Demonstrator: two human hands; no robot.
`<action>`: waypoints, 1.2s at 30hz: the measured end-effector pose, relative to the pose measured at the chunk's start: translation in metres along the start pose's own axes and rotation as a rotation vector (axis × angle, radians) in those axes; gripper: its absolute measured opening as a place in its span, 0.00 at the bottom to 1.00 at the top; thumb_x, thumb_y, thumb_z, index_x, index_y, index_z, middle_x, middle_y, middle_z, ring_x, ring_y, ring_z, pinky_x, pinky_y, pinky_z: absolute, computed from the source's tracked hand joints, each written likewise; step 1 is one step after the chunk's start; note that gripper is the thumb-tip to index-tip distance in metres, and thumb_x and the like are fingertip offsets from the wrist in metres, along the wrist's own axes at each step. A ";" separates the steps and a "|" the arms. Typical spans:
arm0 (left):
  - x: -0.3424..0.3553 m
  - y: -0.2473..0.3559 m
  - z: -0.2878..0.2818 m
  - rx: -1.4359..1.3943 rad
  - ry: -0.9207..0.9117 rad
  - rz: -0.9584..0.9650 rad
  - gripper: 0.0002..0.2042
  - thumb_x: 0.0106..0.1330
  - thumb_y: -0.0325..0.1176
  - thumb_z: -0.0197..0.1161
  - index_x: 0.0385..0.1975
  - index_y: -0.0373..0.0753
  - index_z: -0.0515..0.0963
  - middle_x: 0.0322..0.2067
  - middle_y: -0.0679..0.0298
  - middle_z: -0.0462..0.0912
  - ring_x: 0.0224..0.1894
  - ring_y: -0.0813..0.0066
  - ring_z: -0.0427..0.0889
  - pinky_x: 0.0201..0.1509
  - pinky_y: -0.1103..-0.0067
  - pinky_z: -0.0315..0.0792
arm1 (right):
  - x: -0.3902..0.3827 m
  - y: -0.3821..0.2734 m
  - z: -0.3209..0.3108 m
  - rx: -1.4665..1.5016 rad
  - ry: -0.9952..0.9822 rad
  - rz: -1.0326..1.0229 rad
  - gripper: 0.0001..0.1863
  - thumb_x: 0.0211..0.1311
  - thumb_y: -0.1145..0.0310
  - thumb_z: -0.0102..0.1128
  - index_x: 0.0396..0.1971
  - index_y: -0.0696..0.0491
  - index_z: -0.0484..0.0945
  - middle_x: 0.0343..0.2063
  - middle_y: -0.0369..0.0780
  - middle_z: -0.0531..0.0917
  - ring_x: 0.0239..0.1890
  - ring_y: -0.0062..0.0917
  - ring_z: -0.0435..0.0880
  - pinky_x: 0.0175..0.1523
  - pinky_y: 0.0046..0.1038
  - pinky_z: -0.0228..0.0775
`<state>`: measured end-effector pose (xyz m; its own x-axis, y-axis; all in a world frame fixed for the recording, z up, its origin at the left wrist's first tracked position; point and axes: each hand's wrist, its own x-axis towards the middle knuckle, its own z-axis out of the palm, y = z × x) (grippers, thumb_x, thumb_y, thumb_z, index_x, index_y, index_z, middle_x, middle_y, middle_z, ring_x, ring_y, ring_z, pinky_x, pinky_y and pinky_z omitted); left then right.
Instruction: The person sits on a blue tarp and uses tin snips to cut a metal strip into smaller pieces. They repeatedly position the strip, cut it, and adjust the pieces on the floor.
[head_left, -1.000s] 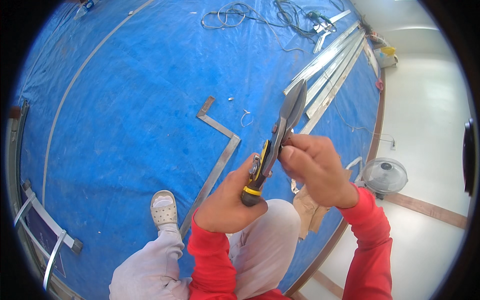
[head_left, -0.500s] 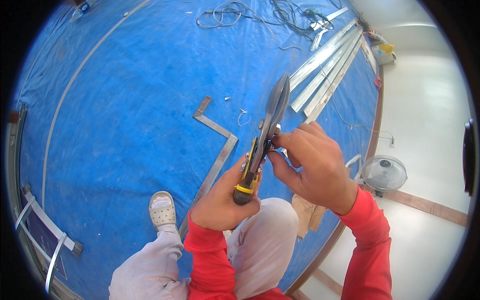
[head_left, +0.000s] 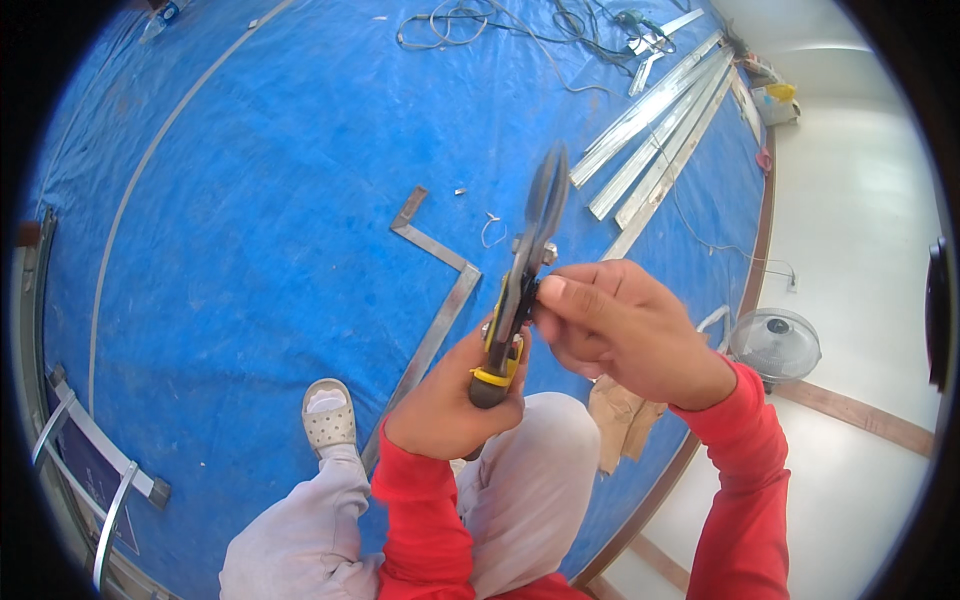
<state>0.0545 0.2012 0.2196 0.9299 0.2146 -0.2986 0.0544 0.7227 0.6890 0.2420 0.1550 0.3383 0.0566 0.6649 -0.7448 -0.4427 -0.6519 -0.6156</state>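
Note:
A pair of tin snips (head_left: pixel 530 240) with grey blades and yellow-and-black handles is held up in front of my knees. Its blades point away from me and are slightly blurred. My left hand (head_left: pixel 455 395) is wrapped round the handles. My right hand (head_left: pixel 625 325) pinches a small dark part on the snips' right side, just below the pivot bolt, with thumb and curled fingers. The fingers hide most of that part. Beyond my left hand, an angled flat metal strip (head_left: pixel 440 320) lies on the blue tarp (head_left: pixel 250 250).
Long metal channels (head_left: pixel 650 120) lie at the far right, near cables (head_left: pixel 450 30) and a green power tool (head_left: pixel 635 20). A fan (head_left: pixel 775 345) stands by the white wall on the right. Brown cardboard (head_left: pixel 620 420) lies beside my knee. A metal frame (head_left: pixel 110 460) is at left.
The snips have tilted slightly, their blade tips swinging left. My right hand has turned, its thumb now on top against the snips' side and its fingers curled beneath.

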 end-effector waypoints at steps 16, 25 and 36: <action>-0.001 -0.010 -0.001 -0.105 -0.047 0.010 0.37 0.58 0.17 0.63 0.72 0.36 0.64 0.41 0.67 0.76 0.42 0.79 0.75 0.48 0.79 0.72 | 0.004 0.014 -0.013 -1.640 0.298 -1.071 0.11 0.53 0.73 0.71 0.29 0.53 0.74 0.22 0.38 0.74 0.26 0.32 0.74 0.34 0.34 0.62; -0.007 0.004 0.009 0.306 0.084 0.067 0.38 0.56 0.19 0.61 0.72 0.30 0.61 0.37 0.55 0.78 0.39 0.67 0.78 0.45 0.74 0.73 | -0.002 0.027 -0.007 -0.548 0.224 -0.360 0.08 0.60 0.74 0.64 0.27 0.55 0.72 0.18 0.37 0.69 0.21 0.29 0.67 0.30 0.30 0.59; -0.008 0.002 0.011 0.440 0.099 0.168 0.35 0.55 0.21 0.62 0.67 0.24 0.61 0.35 0.45 0.80 0.36 0.50 0.80 0.43 0.67 0.73 | -0.007 0.036 -0.005 -1.309 0.364 -0.969 0.04 0.63 0.74 0.65 0.32 0.57 0.78 0.21 0.39 0.72 0.24 0.29 0.71 0.32 0.32 0.61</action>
<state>0.0514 0.1940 0.2303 0.9012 0.3815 -0.2057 0.0748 0.3306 0.9408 0.2304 0.1251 0.3195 0.1185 0.9864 0.1143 0.8654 -0.0462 -0.4989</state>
